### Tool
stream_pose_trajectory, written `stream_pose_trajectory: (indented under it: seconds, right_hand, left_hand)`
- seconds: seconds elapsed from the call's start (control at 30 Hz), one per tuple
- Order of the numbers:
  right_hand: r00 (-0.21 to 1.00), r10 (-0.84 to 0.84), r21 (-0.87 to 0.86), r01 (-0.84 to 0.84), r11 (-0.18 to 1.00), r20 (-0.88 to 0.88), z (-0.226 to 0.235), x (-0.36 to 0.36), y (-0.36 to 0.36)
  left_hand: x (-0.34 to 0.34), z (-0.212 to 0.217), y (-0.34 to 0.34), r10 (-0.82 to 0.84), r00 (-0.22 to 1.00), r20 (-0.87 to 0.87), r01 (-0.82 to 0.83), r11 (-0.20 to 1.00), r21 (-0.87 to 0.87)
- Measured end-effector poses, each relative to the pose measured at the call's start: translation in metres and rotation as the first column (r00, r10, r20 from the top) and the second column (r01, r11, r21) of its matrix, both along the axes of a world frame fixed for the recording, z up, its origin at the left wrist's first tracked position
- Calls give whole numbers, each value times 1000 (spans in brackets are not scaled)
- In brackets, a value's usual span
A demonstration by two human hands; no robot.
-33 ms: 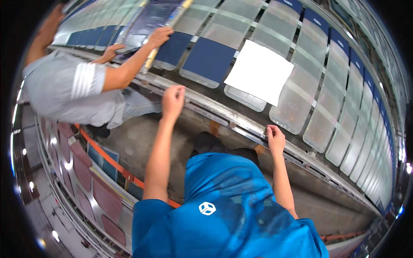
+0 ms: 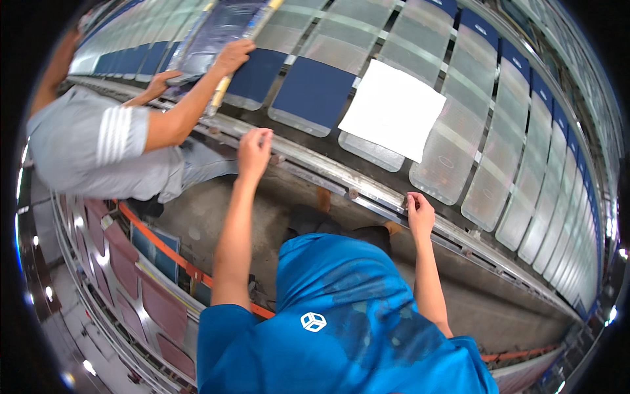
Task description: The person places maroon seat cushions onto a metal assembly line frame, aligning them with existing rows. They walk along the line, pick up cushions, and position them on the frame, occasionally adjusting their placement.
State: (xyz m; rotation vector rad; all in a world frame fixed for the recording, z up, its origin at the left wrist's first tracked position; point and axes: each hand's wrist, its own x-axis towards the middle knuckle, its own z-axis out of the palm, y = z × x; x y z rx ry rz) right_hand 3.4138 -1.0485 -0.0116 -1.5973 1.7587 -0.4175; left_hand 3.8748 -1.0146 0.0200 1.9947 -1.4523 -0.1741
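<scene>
My left hand (image 2: 254,155) is raised beside the long metal rail (image 2: 315,161), its fingers curled together. Anything it may pinch is too small or hidden to make out. Farther right, my right hand (image 2: 420,214) is close to the same rail, thumb and fingers drawn together; what lies between them, if anything, cannot be seen. Beyond the rail, between and above my hands, a white square sheet (image 2: 394,110) lies across the clear-topped flat panels. A dark blue piece (image 2: 315,95) covers the near part of a panel to its left.
At the left a co-worker in a grey shirt (image 2: 85,141) has both hands on a dark, film-covered board (image 2: 220,39) with yellow edges. Rows of long rounded panels (image 2: 479,144) stretch to the right. An orange strip (image 2: 164,240) and reddish panels (image 2: 157,302) are behind at the left.
My left hand has shifted slightly left, while my right hand stays almost in place. The co-worker and the film-covered board also appear a little farther left; the white sheet hardly differs.
</scene>
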Motion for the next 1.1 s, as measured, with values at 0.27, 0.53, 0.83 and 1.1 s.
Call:
stream_pose_trajectory:
  seconds: [0.27, 0.53, 0.83, 1.1]
  right_hand:
    - [932, -181, -112, 153, 982, -315, 10, 33, -1]
    - [830, -99, -61, 78, 995, -549, 4, 37, -5]
    - [809, -170, -21, 192, 981, -563, -4, 36, -12]
    - [774, -84, -11, 99, 995, -627, -10, 31, -7]
  left_hand:
    - [64, -69, -24, -81, 959, 271, 37, 985, 167]
    - [67, -61, -31, -107, 964, 243, 55, 976, 212]
    - [60, -59, -41, -212, 960, 185, 162, 954, 253]
    - [59, -63, -42, -222, 965, 140, 168, 931, 324]
